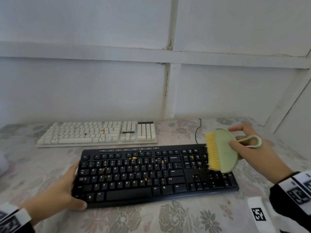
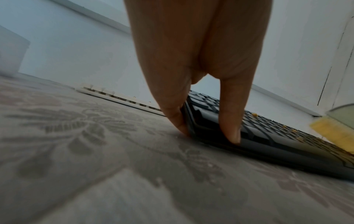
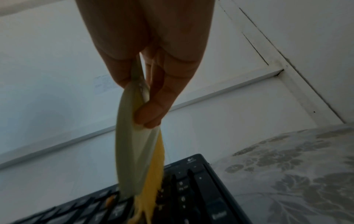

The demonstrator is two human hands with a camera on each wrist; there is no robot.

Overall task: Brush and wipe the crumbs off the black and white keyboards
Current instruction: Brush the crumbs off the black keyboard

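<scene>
The black keyboard lies near me on the table, strewn with orange crumbs. My left hand grips its left end, thumb round the front corner and fingers along the side edge. In the left wrist view my left hand touches that same end of the black keyboard. My right hand holds a green brush, its yellow bristles down on the number pad. The right wrist view shows my right hand pinching the brush over the black keyboard. Behind lies the crumb-dotted white keyboard.
A floral tablecloth covers the table. A thin black cable runs from the back edge down behind the black keyboard. The white panelled wall stands close behind the white keyboard. One loose crumb lies on the cloth at the front right.
</scene>
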